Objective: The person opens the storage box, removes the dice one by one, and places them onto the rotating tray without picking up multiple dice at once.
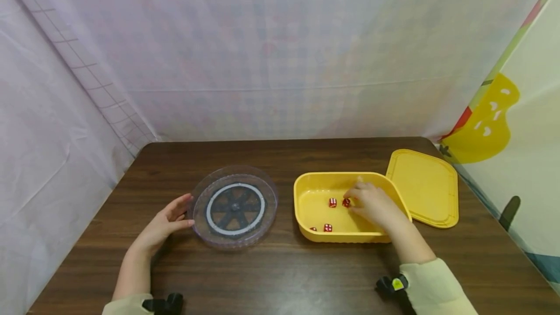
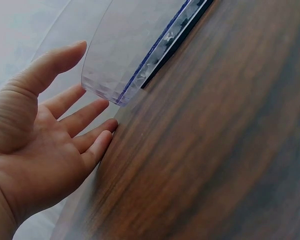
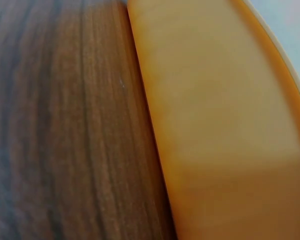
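A clear round plastic dish (image 1: 270, 198) with a dark spoked pattern and pale ring at its bottom sits on the left of the table. My left hand (image 1: 162, 227) is beside its left side, fingers extended and thumb at the rim; in the left wrist view the fingertips of this hand (image 2: 50, 125) are right at the faceted wall (image 2: 120, 55). My right hand (image 1: 372, 203) reaches into a yellow rectangular box (image 1: 312, 213), its thumb and fingertips around a red die (image 1: 346, 202). Another red die (image 1: 332, 202) lies just left, and a third die (image 1: 327, 227) near the front wall.
A yellow lid (image 1: 424, 188) lies behind and right of the box, close to its corner. The brown wooden table (image 1: 280, 276) ends at a hanging cloth (image 1: 271, 62) behind. In the right wrist view, the box's outer wall (image 3: 215, 100) hides the right hand.
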Action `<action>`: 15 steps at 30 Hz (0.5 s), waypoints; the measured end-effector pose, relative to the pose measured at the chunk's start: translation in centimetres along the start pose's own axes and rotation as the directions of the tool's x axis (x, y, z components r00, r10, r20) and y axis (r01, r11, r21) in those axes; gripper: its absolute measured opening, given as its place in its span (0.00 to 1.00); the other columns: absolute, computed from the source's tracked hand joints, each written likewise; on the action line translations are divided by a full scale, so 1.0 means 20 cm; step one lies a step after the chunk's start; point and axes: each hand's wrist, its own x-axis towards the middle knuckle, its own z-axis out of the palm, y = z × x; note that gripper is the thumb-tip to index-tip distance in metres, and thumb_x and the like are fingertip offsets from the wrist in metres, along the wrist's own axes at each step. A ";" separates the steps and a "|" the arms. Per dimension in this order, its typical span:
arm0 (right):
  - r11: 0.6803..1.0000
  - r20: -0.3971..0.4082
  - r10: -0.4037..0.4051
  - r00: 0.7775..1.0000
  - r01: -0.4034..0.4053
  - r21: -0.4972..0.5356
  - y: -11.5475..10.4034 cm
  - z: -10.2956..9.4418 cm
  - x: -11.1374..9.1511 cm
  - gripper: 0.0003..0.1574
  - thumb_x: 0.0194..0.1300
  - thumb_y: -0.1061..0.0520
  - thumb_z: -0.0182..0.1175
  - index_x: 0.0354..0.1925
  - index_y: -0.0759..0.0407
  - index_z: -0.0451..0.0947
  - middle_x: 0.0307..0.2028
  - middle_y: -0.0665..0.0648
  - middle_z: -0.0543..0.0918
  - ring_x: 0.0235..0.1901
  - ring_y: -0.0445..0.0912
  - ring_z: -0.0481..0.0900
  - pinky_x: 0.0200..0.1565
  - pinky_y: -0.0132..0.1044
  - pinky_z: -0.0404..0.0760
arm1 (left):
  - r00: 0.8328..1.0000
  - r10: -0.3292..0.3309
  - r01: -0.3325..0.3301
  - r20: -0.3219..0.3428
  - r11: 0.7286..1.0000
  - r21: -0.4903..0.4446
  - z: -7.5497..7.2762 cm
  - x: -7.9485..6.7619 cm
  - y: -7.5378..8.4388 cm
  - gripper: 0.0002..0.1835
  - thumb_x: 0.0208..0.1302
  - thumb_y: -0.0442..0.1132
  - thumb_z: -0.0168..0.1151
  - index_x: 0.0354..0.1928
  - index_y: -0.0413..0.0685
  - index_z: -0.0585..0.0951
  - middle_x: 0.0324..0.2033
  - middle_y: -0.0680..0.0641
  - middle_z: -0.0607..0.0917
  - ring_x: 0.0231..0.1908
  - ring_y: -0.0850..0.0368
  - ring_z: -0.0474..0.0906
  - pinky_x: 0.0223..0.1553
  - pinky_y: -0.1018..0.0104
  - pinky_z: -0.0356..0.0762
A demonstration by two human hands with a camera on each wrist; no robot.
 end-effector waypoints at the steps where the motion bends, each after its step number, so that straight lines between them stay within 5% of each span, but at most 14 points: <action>1: 1.000 -0.002 -0.003 1.000 0.003 0.000 0.00 0.00 0.00 0.15 0.52 0.59 0.72 0.41 0.59 0.84 0.41 0.59 0.81 0.45 0.61 0.77 0.48 0.57 0.74 | 1.000 0.000 0.000 0.000 1.000 -0.001 0.00 0.00 0.00 0.40 0.60 0.27 0.62 0.70 0.30 0.52 0.69 0.31 0.55 0.69 0.36 0.46 0.66 0.40 0.42; 15: 1.000 -0.004 -0.009 1.000 0.009 -0.002 0.00 0.01 0.00 0.12 0.49 0.64 0.72 0.32 0.54 0.81 0.35 0.52 0.78 0.37 0.54 0.77 0.42 0.51 0.76 | 1.000 0.005 -0.005 0.004 1.000 -0.011 0.00 0.00 -0.01 0.41 0.60 0.27 0.63 0.71 0.31 0.52 0.70 0.31 0.55 0.70 0.37 0.45 0.67 0.41 0.42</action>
